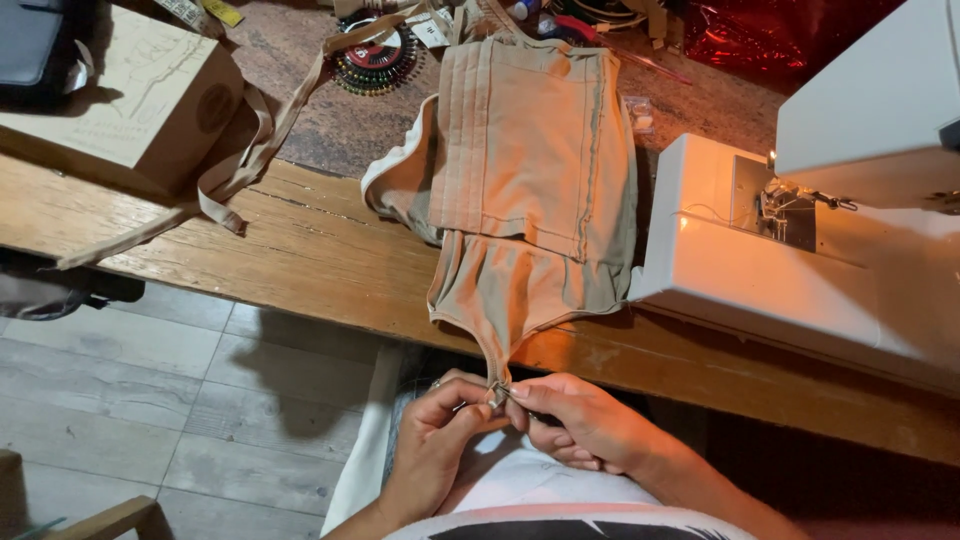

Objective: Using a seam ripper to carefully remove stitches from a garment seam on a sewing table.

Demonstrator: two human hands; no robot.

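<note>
the left hand and the right hand meet just below the table edge, fingertips pressed close together, both pinching the narrow bottom tip of a beige garment. the right hand also seems to grip a small dark tool against the tip; what kind it is cannot be told. the garment runs up and away from the hands, hanging over the edge of the wooden table and lying flat on it. just beyond the right hand, beside the garment, stands a white sewing machine. far beyond the left hand sit a cardboard box, a loose beige strap and a round wheel of pins.
</note>
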